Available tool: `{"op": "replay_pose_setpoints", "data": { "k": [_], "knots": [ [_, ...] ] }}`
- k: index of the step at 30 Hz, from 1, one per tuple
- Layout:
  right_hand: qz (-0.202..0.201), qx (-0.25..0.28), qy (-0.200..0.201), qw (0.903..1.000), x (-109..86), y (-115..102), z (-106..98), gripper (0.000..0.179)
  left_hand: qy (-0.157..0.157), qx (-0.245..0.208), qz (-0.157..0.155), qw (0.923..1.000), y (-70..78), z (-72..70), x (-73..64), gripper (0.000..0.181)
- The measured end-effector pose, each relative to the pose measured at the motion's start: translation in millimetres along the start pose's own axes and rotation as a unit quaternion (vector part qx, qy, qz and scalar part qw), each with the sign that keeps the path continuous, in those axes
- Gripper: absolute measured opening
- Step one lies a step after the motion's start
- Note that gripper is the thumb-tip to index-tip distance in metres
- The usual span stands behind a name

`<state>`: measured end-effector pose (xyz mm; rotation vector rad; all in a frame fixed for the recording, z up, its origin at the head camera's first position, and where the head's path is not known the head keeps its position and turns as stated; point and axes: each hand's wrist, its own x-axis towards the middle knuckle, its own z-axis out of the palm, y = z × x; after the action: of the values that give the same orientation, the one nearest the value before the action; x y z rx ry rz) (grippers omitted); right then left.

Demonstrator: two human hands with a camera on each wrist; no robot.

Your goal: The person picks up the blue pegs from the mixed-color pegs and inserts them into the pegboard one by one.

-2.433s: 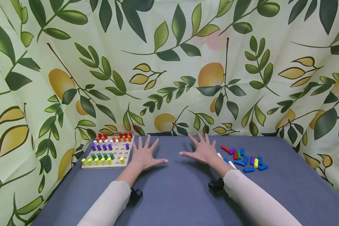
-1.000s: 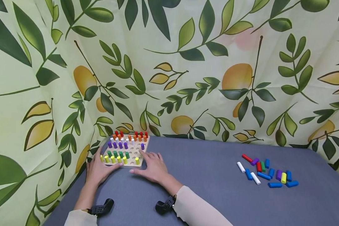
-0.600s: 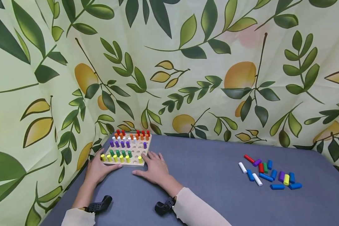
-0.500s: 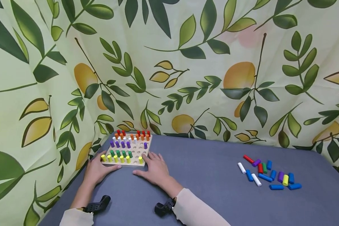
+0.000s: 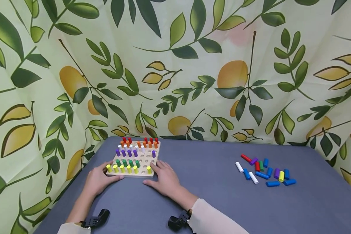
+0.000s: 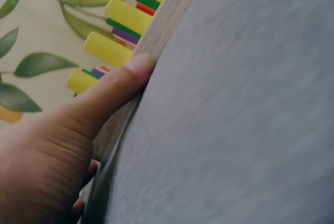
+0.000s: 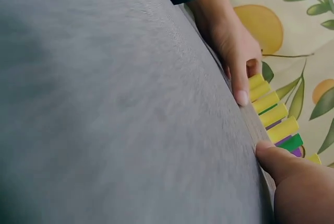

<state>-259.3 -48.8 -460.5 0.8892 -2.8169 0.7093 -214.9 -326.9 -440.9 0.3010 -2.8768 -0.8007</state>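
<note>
A wooden pegboard (image 5: 131,175) lies on the table at the left, with rows of upright red, orange, white, purple, green and yellow pegs. Several holes towards its right side have no peg. My left hand (image 5: 97,180) grips the board's front left corner; in the left wrist view its thumb (image 6: 140,65) presses the front edge, with the other fingers mostly hidden around the side. My right hand (image 5: 167,180) holds the front right corner, its thumb (image 7: 266,148) against the front edge in the right wrist view and its fingers along the right side.
Loose pegs, mostly blue (image 5: 262,175) with some white (image 5: 253,178), red (image 5: 246,158), purple, green and yellow, lie scattered at the right of the grey table (image 5: 210,195). A leaf-patterned cloth (image 5: 199,97) hangs behind and at the left.
Both hands, first spread over the middle of the table, have moved left and taken hold of the pegboard. The board has slid a little rightward and nearer; the head view has turned.
</note>
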Motion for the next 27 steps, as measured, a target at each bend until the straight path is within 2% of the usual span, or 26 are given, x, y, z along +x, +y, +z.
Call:
{"op": "replay_pose_setpoints", "data": {
  "k": [11,18,27],
  "knots": [
    [0.004,-0.001,0.012,0.9999,-33.8,27.3,-22.7,0.070,0.006,0.010,0.050,0.9987,28.9,18.9,-12.8,0.100],
    [0.013,0.005,0.035,0.9993,-59.5,52.1,-37.2,0.067,0.007,0.022,0.077,0.9967,59.4,35.8,-18.0,0.097],
    [0.044,0.022,0.076,0.9959,-92.0,88.4,-57.4,0.063,0.024,0.026,0.099,0.9944,105.8,68.8,-27.3,0.089]
  ]
}}
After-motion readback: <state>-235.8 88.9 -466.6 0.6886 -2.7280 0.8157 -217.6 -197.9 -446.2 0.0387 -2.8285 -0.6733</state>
